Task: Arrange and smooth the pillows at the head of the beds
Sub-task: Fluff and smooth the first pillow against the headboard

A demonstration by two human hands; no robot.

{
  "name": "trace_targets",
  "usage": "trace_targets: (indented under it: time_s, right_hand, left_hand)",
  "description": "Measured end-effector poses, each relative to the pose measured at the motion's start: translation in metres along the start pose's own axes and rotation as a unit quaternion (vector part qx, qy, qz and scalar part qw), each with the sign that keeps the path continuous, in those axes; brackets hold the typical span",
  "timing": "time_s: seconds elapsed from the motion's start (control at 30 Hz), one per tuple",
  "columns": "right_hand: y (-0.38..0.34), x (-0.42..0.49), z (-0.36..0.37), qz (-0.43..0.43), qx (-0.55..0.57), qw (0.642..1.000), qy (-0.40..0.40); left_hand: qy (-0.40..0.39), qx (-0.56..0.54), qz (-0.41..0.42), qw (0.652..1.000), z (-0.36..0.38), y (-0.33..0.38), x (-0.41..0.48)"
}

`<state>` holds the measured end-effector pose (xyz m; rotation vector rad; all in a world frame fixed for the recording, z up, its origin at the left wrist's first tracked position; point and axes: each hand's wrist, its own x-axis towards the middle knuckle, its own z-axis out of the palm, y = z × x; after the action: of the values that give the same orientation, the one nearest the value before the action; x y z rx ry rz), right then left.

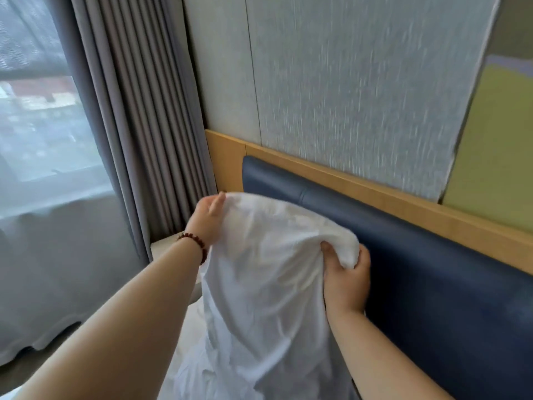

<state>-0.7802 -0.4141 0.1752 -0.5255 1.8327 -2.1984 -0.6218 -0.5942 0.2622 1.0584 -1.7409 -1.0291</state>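
1. A white pillow [259, 284] stands upright in the lower middle of the frame, held up off the bed [189, 324] and in front of the headboard [432, 269]. Its cover is creased and loose, and its lower end runs out of the bottom of the frame.
2. The left hand [206, 219] grips the pillow's top left corner. The thumb lies on the front of the cloth and the fingers are hidden behind it.
3. The right hand [347, 274] grips the top right corner, right of centre. The thumb presses into the front and the fingers curl round a bunched fold at the edge.
4. A bracelet [193, 244] of dark red-brown beads sits on the left wrist. Both forearms are bare and reach in from the bottom edge.
5. The headboard is dark blue and padded, with a seam showing just above the pillow. It slants from the centre down to the right edge.
6. A light wooden frame [375, 194] runs along the top of the headboard.
7. Above it a pale, textured wall panel [346, 82] fills the upper middle, blurred by motion. A yellow-green panel [496, 145] sits at the right edge.
8. A grey pleated curtain [138, 111] hangs left of centre, and a sheer curtain [43, 226] covers the window [34, 125] on the far left.
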Motion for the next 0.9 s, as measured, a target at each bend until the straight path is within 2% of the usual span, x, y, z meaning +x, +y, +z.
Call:
trace_targets:
  time_s: [0.1,0.2,0.27,0.4,0.5,0.57,0.67,0.8,0.83,0.9]
  right_hand:
    - [0.051,0.021,-0.002,0.057,-0.042,0.997,0.002]
    - [0.075,0.030,0.007,0.068,-0.060,0.995,-0.035]
    - [0.083,0.038,0.016,0.072,-0.072,0.994,-0.049]
    - [0.102,0.048,0.026,0.075,-0.107,0.989,-0.076]
    - [0.109,0.047,0.025,0.067,-0.126,0.986,-0.085]
    - [0.108,0.042,0.024,0.005,-0.141,0.986,-0.085]
    - [0.101,0.030,0.018,-0.187,-0.211,0.955,-0.095]
    - [0.070,0.027,0.017,-0.457,-0.303,0.831,-0.095]
    - [0.060,0.028,0.023,-0.495,-0.308,0.805,-0.113]
    - [0.049,0.028,0.046,-0.505,-0.335,0.769,-0.202]
  left_hand:
    - [-0.049,-0.074,-0.124,0.988,0.042,-0.046,0.000]
    - [-0.039,-0.081,-0.176,0.980,0.075,-0.084,-0.007]
    - [-0.008,-0.066,-0.187,0.980,0.088,-0.101,-0.013]
    - [0.015,-0.016,-0.120,0.993,0.100,-0.128,-0.031]
    - [0.002,0.046,-0.123,0.991,0.105,-0.150,-0.049]
    - [-0.001,0.054,-0.146,0.988,0.111,-0.163,-0.061]
    - [0.006,0.001,-0.173,0.985,0.119,-0.169,-0.070]
    - [0.023,-0.070,-0.169,0.983,0.122,-0.167,-0.077]
    - [0.027,-0.084,-0.166,0.982,0.122,-0.168,-0.078]
    - [0.040,-0.132,-0.177,0.975,0.120,-0.173,-0.083]
